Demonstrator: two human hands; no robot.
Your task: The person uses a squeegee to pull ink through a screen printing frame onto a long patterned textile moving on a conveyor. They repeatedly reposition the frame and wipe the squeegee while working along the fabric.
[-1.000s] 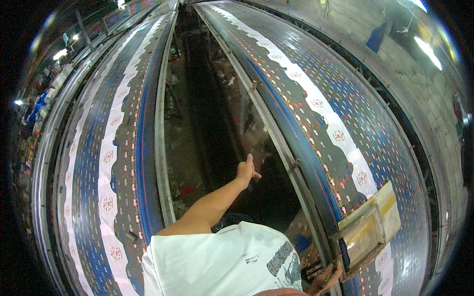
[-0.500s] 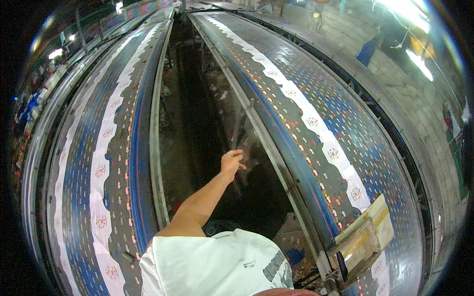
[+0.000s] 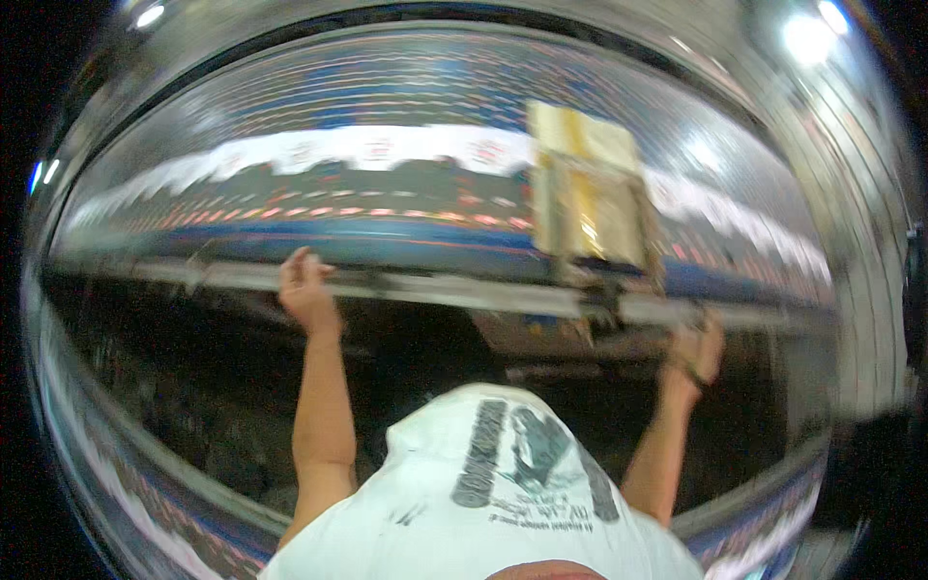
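Observation:
My left hand [image 3: 307,292] is at the near rail [image 3: 435,286] of a long printing table, fingers loosely bent and apart, with nothing seen in them. My right hand [image 3: 698,346], a dark band at its wrist, is by the same rail farther right; blur hides its fingers. Between the hands, a box-like printing frame [image 3: 590,217] with cream sides and yellow-brown tape stands on the table, across a white cloth strip [image 3: 377,148] with scalloped edges and small printed motifs. A dark fitting [image 3: 601,307] joins the frame's near end at the rail. Neither hand touches the frame.
The table surface [image 3: 387,237] has blue and dark bands with rows of pink and pale marks. Below the rail lies a dark aisle [image 3: 416,358]. Another printed table edge [image 3: 164,517] curves behind me at lower left. Bright lamps [image 3: 810,39] hang at upper right.
My view has swung right, from along the aisle to face the right-hand table. The printing frame now stands ahead. My right hand has come into view, and my left is now by the rail.

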